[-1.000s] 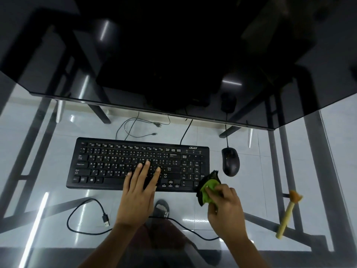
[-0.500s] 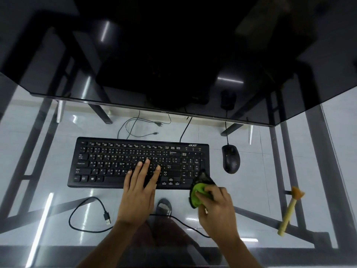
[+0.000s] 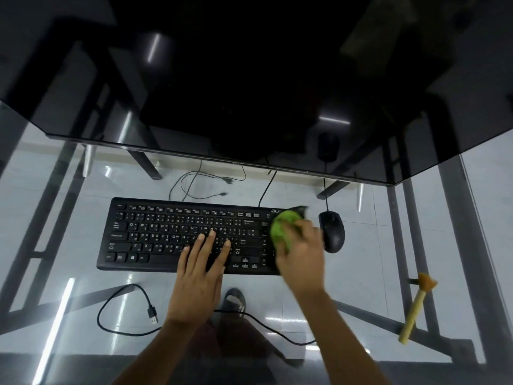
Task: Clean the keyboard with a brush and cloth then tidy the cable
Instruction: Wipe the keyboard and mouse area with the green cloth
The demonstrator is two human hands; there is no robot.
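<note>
A black keyboard (image 3: 166,234) lies on the glass desk (image 3: 374,259). My left hand (image 3: 200,273) rests flat on its lower middle keys, fingers spread. My right hand (image 3: 301,254) is closed around a green and black cloth (image 3: 283,229), pressed on the keyboard's right end over the number pad. A black USB cable (image 3: 122,326) loops on the desk in front of the keyboard, its plug lying free. A wooden-handled brush (image 3: 416,309) lies at the right, apart from both hands.
A black mouse (image 3: 331,232) sits just right of the keyboard, close to my right hand. A dark monitor (image 3: 249,93) overhangs the back of the desk. Thin cables (image 3: 194,184) trail behind the keyboard. The desk frame and my foot show through the glass.
My right hand has carried the cloth from the desk in front of the keyboard's right corner up onto the number pad. My left hand has stayed on the keys.
</note>
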